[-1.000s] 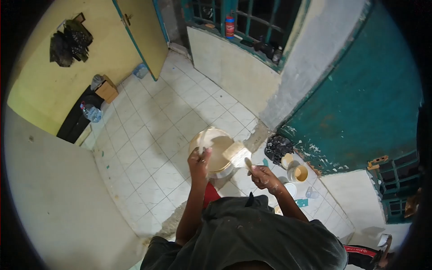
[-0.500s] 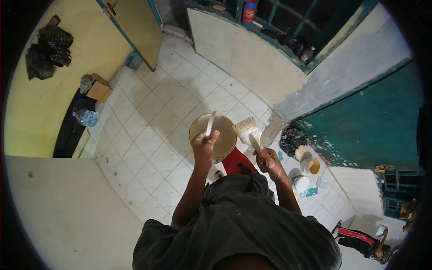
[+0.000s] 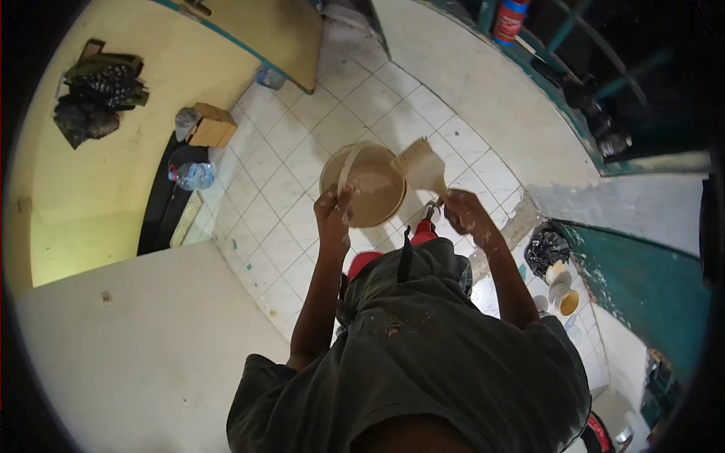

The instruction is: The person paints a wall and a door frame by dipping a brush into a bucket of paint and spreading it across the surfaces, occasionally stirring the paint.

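Note:
My left hand [image 3: 333, 214] is closed around the pale strap handle [image 3: 348, 167] of a round bucket [image 3: 377, 221]. The bucket hangs in front of my body, with a brownish surface showing inside it. In my right hand [image 3: 470, 215] is a wide paintbrush [image 3: 424, 167], gripped by its handle with the bristles pointing up and left. Its bristle tips overlap the bucket's right rim in this view. Pale smears mark the right hand and wrist.
White floor tiles [image 3: 291, 162] lie ahead. At left are a cardboard box [image 3: 214, 128] and a water bottle [image 3: 196, 176]. Right of me stand a black plastic bag [image 3: 547, 251] and an open tub [image 3: 566, 302]. A red bottle [image 3: 510, 21] rests on the window ledge.
My view has turned, and the room's contents sit differently in it. The paintbrush has come closer to the bucket and now overlaps its rim. Both hands keep their holds.

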`<act>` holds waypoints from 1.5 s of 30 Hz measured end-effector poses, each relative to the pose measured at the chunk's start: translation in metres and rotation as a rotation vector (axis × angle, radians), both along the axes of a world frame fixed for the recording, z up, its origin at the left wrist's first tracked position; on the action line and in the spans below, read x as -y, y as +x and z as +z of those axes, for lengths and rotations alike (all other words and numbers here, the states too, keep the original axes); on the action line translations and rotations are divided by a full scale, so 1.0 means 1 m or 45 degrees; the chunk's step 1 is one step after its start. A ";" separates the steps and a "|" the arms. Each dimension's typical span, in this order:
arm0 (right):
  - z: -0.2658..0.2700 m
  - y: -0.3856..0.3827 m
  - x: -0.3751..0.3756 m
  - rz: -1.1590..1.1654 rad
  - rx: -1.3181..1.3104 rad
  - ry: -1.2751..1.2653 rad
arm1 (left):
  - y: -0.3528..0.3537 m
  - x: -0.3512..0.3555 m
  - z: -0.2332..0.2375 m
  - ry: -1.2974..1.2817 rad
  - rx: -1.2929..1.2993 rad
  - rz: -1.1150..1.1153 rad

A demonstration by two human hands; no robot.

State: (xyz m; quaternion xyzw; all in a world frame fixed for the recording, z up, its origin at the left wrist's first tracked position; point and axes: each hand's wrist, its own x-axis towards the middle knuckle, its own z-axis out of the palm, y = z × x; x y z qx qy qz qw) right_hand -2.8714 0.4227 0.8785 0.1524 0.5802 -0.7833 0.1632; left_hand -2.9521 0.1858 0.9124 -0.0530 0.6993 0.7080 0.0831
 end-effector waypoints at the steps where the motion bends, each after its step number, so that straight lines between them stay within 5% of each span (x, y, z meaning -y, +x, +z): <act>1: 0.007 -0.021 -0.003 0.047 0.035 0.067 | -0.014 0.001 -0.004 0.100 0.025 0.005; 6: 0.028 -0.118 -0.006 0.274 0.089 0.344 | -0.090 0.004 -0.016 0.253 0.006 0.109; 15: -0.017 -0.245 0.046 0.314 0.106 0.793 | -0.257 0.019 -0.072 0.454 0.135 -0.046; 18: -0.012 -0.286 0.079 -0.115 0.347 0.474 | -0.314 0.023 -0.093 0.467 0.272 -0.058; 21: -0.010 -0.312 0.111 -0.481 0.221 0.473 | -0.359 0.025 -0.090 0.499 0.323 -0.214; 27: 0.013 -0.371 0.156 -0.746 0.421 0.400 | -0.455 0.018 -0.078 0.426 0.441 -0.497; 28: 0.009 -0.381 0.160 -0.782 0.424 0.391 | -0.468 0.014 -0.080 0.397 0.430 -0.512; 29: 0.003 -0.390 0.163 -0.818 0.419 0.362 | -0.481 0.013 -0.116 0.283 -0.024 -0.617; 32: -0.030 -0.411 0.164 -0.907 0.431 0.188 | -0.520 0.001 -0.113 0.252 0.285 -0.668; 33: -0.032 -0.423 0.162 -0.907 0.442 0.180 | -0.533 0.000 -0.130 0.179 0.037 -0.731; 34: -0.032 -0.436 0.157 -0.908 0.446 0.175 | -0.548 -0.004 -0.125 0.174 0.386 -0.668; 45: -0.019 -0.538 0.103 -1.003 0.400 0.093 | -0.658 -0.038 -0.115 0.015 0.407 -0.980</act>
